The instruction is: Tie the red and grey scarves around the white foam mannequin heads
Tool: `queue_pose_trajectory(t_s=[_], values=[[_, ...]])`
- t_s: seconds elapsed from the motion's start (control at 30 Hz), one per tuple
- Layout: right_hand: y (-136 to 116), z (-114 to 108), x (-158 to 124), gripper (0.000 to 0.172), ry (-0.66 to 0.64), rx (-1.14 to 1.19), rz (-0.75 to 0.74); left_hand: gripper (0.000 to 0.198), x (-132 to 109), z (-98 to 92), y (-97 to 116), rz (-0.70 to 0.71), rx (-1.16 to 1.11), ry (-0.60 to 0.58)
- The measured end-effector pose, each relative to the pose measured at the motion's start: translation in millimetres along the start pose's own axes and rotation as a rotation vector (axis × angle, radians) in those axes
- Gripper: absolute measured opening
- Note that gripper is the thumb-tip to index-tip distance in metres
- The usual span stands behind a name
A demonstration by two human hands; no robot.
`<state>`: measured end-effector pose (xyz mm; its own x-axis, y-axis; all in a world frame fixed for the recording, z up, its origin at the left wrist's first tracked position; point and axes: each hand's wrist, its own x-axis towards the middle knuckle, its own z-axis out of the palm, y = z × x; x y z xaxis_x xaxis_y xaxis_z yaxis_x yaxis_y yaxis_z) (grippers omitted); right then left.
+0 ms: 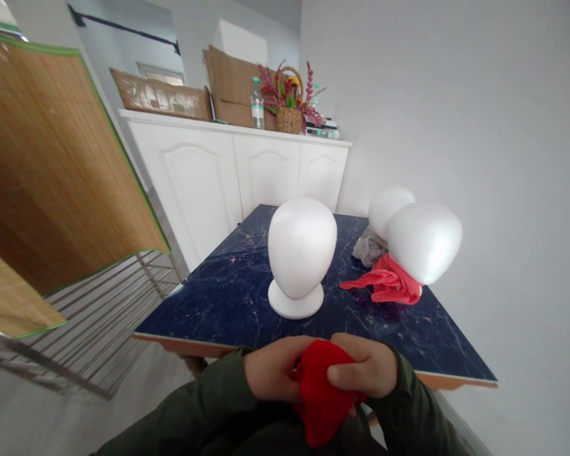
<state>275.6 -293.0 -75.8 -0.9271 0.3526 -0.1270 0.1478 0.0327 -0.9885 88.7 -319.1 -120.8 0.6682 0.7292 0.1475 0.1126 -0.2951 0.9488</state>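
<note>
Between my two hands, just off the near table edge, is a bunched red cloth [323, 396]. My left hand [278, 368] grips it from the left side, with its fingers partly hidden behind the folds. From the right, my right hand [368, 367] pinches the cloth, thumb lying across its front. Ahead of them a white foam mannequin head [303, 247] stands upright on its round base, apart from both hands. The cloth hangs down below my hands, and its full shape cannot be made out.
On the dark blue marbled table [228, 278], two more white heads stand at right, the nearer one [425, 240] with a coral-red cloth [392, 282] at its neck, the other [390, 206] by a grey cloth [370, 247]. A metal rack [104, 329] stands left; white cabinets [194, 177] behind.
</note>
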Motion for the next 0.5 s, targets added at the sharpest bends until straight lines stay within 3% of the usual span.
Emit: queue_pose_trajectory(t_s=[0.03,0.1,0.23,0.33,0.4,0.5], values=[[-4.0,-0.2,-2.4,0.045,-0.006,-0.096,-0.006,0.041,3.8,-4.0,-0.7,-0.038,-0.063,-0.088],[-10.9,-2.0,-10.0,0.04,0.13,-0.282,-0.038,0.035,5.3,-14.1,-6.8,-0.104,-0.145,-0.11],[-18.1,-8.5,-28.5,0.027,0.516,-0.56,-0.089,0.021,-6.6,-39.6,-12.6,-0.154,-0.051,0.145],[-19.4,-14.4,-32.9,0.028,0.575,-0.663,-0.078,0.019,-14.2,-58.3,-4.4,-0.169,-0.081,0.276],[-18.8,-18.4,-31.3,0.027,0.605,-0.719,-0.067,0.024,-19.5,-68.9,-0.4,-0.201,-0.238,0.229],[-16.8,-23.7,-29.7,0.025,0.627,-0.769,-0.059,0.038,-37.0,-83.4,-2.9,-0.291,-0.453,-0.041]])
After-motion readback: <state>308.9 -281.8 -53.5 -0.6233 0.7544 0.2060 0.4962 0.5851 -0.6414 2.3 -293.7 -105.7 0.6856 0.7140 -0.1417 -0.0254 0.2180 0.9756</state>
